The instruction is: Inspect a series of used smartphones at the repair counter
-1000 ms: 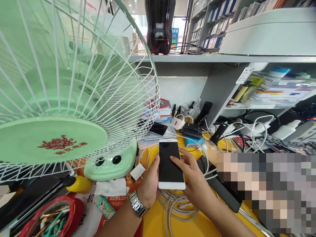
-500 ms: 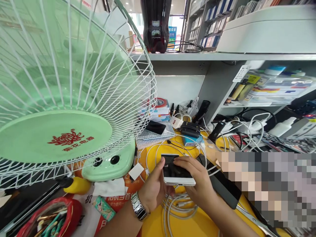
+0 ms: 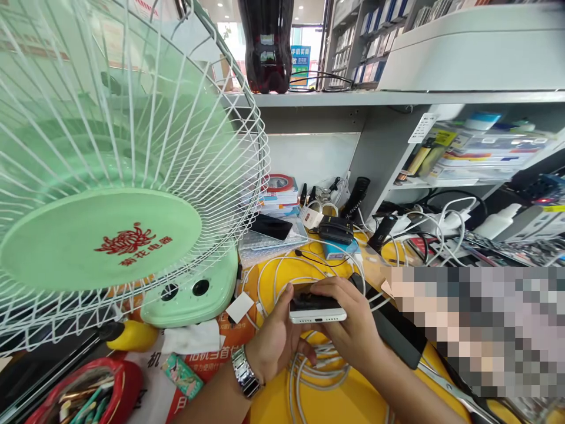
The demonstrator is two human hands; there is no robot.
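A white-framed smartphone (image 3: 315, 315) with a dark screen is held between my two hands, its bottom edge with the charging port facing me. My left hand (image 3: 278, 335), with a metal watch (image 3: 245, 371) on the wrist, grips the phone's left side, thumb along the edge. My right hand (image 3: 351, 312) holds the right side, its fingers reaching over the top of the screen. Some fingers under the phone are hidden. Below it, a coil of white cable (image 3: 315, 368) lies on the yellow tabletop (image 3: 326, 403).
A green fan (image 3: 106, 235) fills the left side. Near it sit a red bowl (image 3: 126, 383) of small items and a yellow-handled tool (image 3: 135, 334). Another phone (image 3: 271, 226) lies behind. Scissors (image 3: 450, 388) are at right. A dark bottle (image 3: 267, 47) stands on the shelf (image 3: 318, 100).
The phone has tilted so its bottom edge faces me more and the screen shows less. The fingers of my left hand have spread beneath it. The view has shifted slightly.
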